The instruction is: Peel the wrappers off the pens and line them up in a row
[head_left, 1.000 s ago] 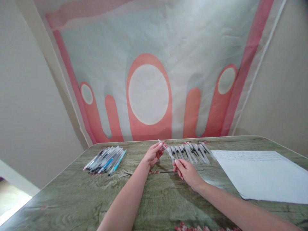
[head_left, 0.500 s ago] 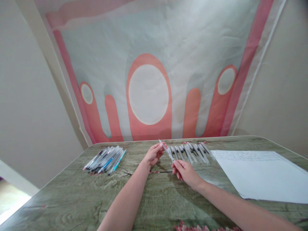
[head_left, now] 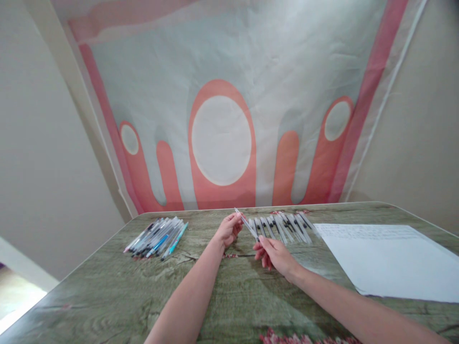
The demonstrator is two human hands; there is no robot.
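Between my two hands a slim clear pen [head_left: 250, 226] is held at a slant above the table, its tip pointing up and left. My left hand [head_left: 229, 228] pinches it near the upper end. Thumb and forefinger of my right hand [head_left: 273, 253] close on the lower end, while the other fingers curl loosely below. Just behind my right hand lies a row of clear pens [head_left: 287, 227] with dark parts, set side by side. Off to the left rests a heap of pens [head_left: 156, 238], mostly clear, with some blue and turquoise ones.
A large white sheet of paper [head_left: 390, 260] with handwriting along its far edge lies at the right. Everything rests on a wood-patterned table [head_left: 107, 296]. A printed pink and grey backdrop [head_left: 222, 191] stands behind the far edge.
Both hands have shifted very slightly left with the pen. The lower fingers of my right hand have loosened a little. The heap, row and paper stay put.
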